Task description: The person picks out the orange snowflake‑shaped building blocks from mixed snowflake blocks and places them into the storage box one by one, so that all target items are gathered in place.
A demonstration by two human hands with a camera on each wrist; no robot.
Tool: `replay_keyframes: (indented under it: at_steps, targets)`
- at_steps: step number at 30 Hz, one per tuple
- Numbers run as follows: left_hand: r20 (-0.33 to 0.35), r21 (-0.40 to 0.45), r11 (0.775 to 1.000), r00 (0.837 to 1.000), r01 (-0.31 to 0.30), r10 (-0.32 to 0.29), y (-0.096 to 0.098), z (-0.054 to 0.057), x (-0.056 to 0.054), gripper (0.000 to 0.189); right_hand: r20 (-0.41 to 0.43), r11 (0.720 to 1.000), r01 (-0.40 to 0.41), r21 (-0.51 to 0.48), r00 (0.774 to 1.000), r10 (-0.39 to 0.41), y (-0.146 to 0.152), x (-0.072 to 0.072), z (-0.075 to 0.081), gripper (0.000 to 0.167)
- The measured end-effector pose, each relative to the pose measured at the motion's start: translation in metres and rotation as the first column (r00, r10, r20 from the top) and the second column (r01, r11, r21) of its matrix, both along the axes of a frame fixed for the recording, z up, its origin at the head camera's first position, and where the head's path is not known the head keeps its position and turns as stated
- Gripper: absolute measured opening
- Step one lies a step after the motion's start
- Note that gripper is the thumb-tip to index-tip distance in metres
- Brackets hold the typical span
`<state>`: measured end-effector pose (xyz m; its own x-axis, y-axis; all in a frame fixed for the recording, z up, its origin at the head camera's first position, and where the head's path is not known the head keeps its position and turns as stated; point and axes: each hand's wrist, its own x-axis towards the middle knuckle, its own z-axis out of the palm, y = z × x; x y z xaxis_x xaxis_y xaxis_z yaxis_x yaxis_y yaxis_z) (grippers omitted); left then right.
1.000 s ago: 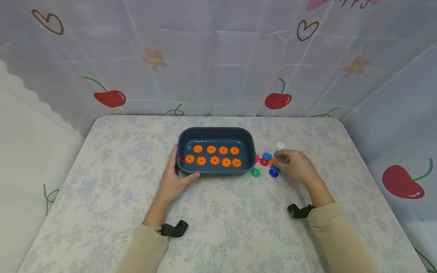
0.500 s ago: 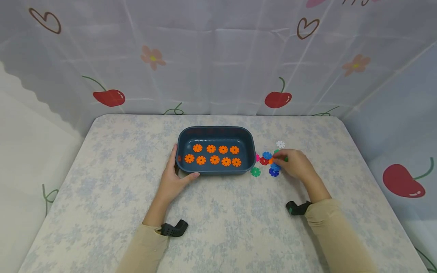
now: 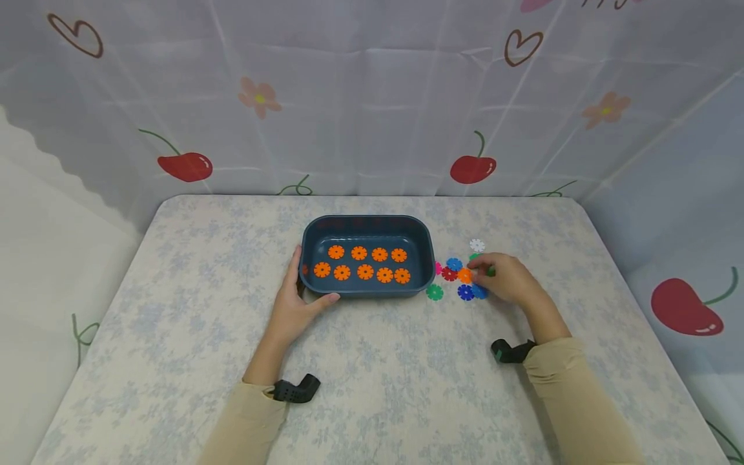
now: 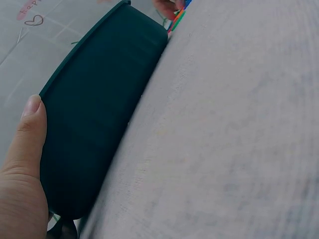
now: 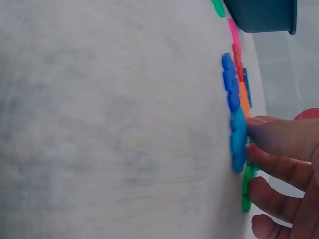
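Note:
My left hand (image 3: 290, 313) holds the left end of a dark blue rectangular basin (image 3: 372, 295), its thumb on the near wall. In the left wrist view the thumb lies against the basin's side (image 4: 104, 94), and the other fingers are hidden. Two rows of orange snowflake discs (image 3: 365, 272) lie flat in the basin. To its right, my right hand (image 3: 504, 278) is over a small pile of discs, with bent fingers. Its thumb touches or nearly touches a light blue disc (image 5: 239, 142). Beside the fingertips lies an orange disc (image 3: 465, 275), mostly uncovered.
Around the right hand lie a dark blue disc (image 3: 465, 292), a red disc (image 3: 449, 274), a white disc (image 3: 477, 245) and a green disc (image 3: 434, 292) near the basin's corner. A patterned cloth covers the table (image 3: 372, 374); a printed curtain (image 3: 349, 116) hangs behind it.
The light blue disc has shifted right and toward the person, and more of the orange disc beside the right fingertips shows. The right hand moved slightly right. Left hand and basin stay put.

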<state>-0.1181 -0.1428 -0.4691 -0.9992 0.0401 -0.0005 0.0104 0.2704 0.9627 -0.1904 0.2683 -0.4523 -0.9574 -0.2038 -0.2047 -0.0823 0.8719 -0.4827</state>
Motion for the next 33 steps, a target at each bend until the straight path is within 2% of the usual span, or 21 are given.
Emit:
replay_keyframes:
  at_steps: [5,12,21,28,33]
  targets:
    - [0.000,0.005,1.000,1.000,0.001,-0.001,-0.0003,-0.0002,-0.0003,0.113,0.013,0.999,-0.035,0.006,0.999,0.035,-0.0013,-0.0001,-0.0001,0.033]
    - [-0.010,0.008,1.000,1.000,0.004,-0.003,-0.0004,-0.0004,-0.0006,0.113,0.001,1.000,0.008,0.013,1.000,-0.008,-0.0068,0.0011,-0.0025,0.036]
    - [-0.014,0.004,1.000,1.000,0.009,-0.009,-0.0007,-0.0003,-0.0003,0.113,-0.012,0.999,0.025,-0.047,1.000,-0.026,-0.0019,0.0029,-0.0053,0.030]
    - [-0.008,-0.001,1.000,1.000,0.006,-0.006,-0.0014,-0.0008,-0.0002,0.113,0.016,0.999,0.039,-0.011,0.999,-0.039,0.0006,0.0032,-0.0022,0.034]
    - [-0.006,-0.003,1.000,1.000,0.004,-0.004,-0.0011,-0.0012,-0.0001,0.114,-0.002,0.993,0.079,-0.083,0.997,-0.079,0.0017,0.0009,0.0035,0.034]
